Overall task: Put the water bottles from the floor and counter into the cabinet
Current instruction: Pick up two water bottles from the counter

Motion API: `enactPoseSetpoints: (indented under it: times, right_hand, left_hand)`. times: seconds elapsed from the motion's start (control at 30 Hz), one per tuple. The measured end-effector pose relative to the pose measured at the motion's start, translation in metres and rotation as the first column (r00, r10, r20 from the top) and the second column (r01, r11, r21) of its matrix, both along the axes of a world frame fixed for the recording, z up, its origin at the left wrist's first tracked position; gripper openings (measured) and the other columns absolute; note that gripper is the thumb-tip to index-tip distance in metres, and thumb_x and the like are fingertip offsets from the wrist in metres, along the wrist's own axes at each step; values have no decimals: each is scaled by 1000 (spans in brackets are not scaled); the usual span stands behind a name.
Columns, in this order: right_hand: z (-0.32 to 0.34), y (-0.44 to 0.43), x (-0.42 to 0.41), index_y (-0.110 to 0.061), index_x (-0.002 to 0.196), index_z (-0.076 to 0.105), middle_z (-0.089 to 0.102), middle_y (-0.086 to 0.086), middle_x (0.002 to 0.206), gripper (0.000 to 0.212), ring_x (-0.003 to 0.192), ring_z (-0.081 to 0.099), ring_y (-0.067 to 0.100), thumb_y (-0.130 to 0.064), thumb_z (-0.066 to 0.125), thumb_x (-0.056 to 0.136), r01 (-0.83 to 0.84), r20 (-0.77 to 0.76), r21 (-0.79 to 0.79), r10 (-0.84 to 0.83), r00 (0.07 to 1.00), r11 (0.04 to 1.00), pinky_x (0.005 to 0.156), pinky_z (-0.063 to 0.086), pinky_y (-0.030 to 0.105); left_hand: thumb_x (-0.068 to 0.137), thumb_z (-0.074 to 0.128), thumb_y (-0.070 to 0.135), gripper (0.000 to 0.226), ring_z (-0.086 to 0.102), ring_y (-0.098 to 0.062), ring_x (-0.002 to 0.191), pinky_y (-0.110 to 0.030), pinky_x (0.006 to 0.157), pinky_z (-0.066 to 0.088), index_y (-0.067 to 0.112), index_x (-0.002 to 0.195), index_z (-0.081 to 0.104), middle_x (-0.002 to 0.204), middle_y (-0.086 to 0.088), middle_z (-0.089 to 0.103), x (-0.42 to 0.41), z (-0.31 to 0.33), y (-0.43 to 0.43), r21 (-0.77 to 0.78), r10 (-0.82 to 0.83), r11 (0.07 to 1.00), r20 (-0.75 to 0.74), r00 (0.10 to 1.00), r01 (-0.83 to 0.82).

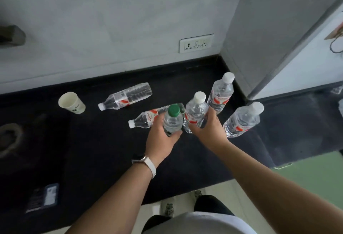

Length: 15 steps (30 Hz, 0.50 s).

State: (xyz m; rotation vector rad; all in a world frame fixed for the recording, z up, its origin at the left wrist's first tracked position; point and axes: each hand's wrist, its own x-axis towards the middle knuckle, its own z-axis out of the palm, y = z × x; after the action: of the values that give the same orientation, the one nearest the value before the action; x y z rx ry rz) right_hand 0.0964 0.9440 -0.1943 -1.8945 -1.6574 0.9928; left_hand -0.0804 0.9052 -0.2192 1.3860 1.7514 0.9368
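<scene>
On the dark bench [92,159], the upright green-capped bottle [173,120] is clasped by the left hand [161,137] and the upright white-capped bottle [195,112] by the right hand [207,126], while two bottles [128,96] are left lying lengthwise just beyond, nearer the left hand.

Pale grey wall [115,16] fills the view beyond the hands, a white socket plate [196,43] set low on it. The black counter [89,159] runs beneath them, meeting a grey panel [259,20] at right; pale floor tiles [185,199] show nearest, green flooring [315,170] rightward.
</scene>
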Motion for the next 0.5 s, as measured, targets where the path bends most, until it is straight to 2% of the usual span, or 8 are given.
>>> enactPoseSetpoints:
  times: [0.1,0.27,0.37,0.5]
  right_hand:
    - [-8,13,2,-26,135,36,51,-11,117,73,101,54,12,-41,78,77,-32,-78,-56,28,997,998,80,42,30]
    - [-21,26,4,-31,122,44,60,-11,113,62,101,60,11,-42,80,73,-40,-193,-65,27,981,997,85,53,37]
    - [-25,31,6,-33,112,48,62,-11,107,52,99,61,11,-39,80,72,-83,-224,-23,75,972,996,85,54,37]
    - [-24,33,10,-35,112,50,62,-12,106,50,98,62,10,-39,80,71,-117,-270,-18,108,957,993,85,54,35]
  left_hand:
    - [79,87,28,57,59,15,102,-3,85,42,39,122,52,111,24,66,6,1,0,-39,70,997,11,997,-70]
    - [74,91,29,57,67,3,103,-28,93,56,41,119,58,109,21,71,19,-1,-3,-64,240,969,39,970,-238]
    - [73,91,29,63,68,1,105,-34,96,57,34,126,59,112,18,72,27,1,-10,-87,331,941,60,942,-326]
    - [71,92,27,55,67,2,102,-36,94,57,45,112,59,108,28,69,32,13,-25,-97,455,889,73,887,-448]
